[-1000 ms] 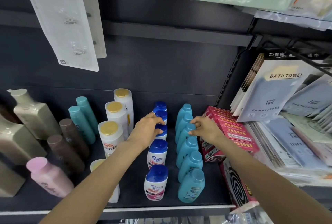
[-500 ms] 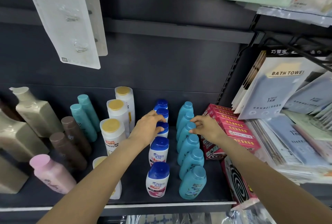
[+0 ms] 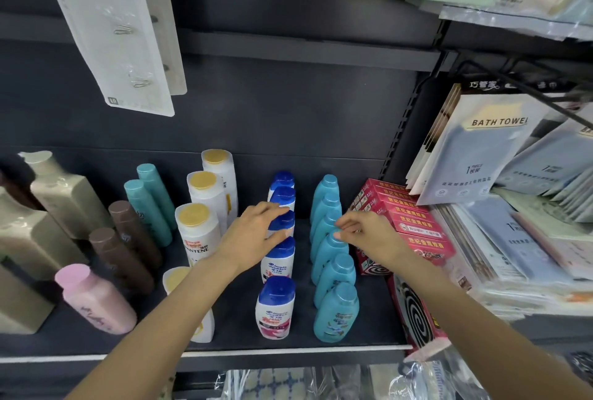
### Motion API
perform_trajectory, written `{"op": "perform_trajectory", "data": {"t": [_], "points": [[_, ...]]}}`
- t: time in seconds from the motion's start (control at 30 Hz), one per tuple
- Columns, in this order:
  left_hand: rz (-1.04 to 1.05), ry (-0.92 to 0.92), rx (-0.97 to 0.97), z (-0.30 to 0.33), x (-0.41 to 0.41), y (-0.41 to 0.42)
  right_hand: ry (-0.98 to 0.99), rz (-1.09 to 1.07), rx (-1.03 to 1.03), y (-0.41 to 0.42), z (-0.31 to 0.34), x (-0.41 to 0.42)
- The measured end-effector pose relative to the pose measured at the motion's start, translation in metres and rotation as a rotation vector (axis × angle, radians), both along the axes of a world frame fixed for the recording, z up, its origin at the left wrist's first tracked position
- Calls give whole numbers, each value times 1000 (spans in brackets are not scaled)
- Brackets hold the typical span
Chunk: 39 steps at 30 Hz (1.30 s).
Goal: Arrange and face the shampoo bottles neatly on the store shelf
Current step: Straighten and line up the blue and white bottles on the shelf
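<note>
On the dark shelf [image 3: 224, 343] a row of several white bottles with blue caps [image 3: 275, 310] runs front to back. Beside it on the right runs a row of several teal bottles [image 3: 335, 313]. My left hand [image 3: 253, 236] reaches in over the third blue-capped bottle [image 3: 284, 221], its fingers curled round the cap. My right hand [image 3: 365, 233] pinches the cap of a teal bottle [image 3: 330, 249] in the middle of its row. Both arms come in from the bottom of the view.
White bottles with gold caps [image 3: 197, 233], tall teal tubes [image 3: 146, 207], brown bottles [image 3: 118, 261], beige bottles [image 3: 64, 194] and a pink bottle [image 3: 96, 300] stand to the left. Red boxes [image 3: 407, 223] and bath towel packs [image 3: 481, 149] crowd the right. A white card [image 3: 109, 27] hangs above.
Both hands stay on the middle of their rows. The right hand's fingers have shifted slightly forward onto a nearer teal cap. The view has tilted a little.
</note>
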<state>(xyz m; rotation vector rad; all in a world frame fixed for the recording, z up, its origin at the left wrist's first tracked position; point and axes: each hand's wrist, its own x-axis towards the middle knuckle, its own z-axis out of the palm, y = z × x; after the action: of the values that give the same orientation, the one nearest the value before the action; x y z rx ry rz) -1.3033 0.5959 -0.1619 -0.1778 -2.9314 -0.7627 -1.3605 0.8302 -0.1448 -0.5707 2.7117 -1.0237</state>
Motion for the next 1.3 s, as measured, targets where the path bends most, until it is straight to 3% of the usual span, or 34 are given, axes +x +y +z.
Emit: {"op": "perform_trajectory", "data": {"t": [0.17, 0.37, 0.57, 0.73, 0.93, 1.03, 1.17, 1.3], "points": [[7, -115, -37, -7, 5, -1, -42, 96, 86, -4, -2, 1], [52, -144, 1, -2, 5, 8, -22, 56, 73, -8, 0, 2], [106, -176, -11, 5, 6, 15, 52, 44, -42, -6, 29, 7], [96, -87, -47, 25, 14, 34, 167, 17, -202, 2, 63, 14], [113, -37, 124, 61, 27, 58, 157, -104, -504, 23, 97, 25], [193, -99, 389, 68, 34, 66, 62, -187, -702, 35, 106, 34], [387, -372, 1064, 83, 54, 78, -139, -289, -975, 51, 105, 47], [326, -482, 1399, 94, 77, 82, -260, -267, -1137, 59, 104, 66]]}}
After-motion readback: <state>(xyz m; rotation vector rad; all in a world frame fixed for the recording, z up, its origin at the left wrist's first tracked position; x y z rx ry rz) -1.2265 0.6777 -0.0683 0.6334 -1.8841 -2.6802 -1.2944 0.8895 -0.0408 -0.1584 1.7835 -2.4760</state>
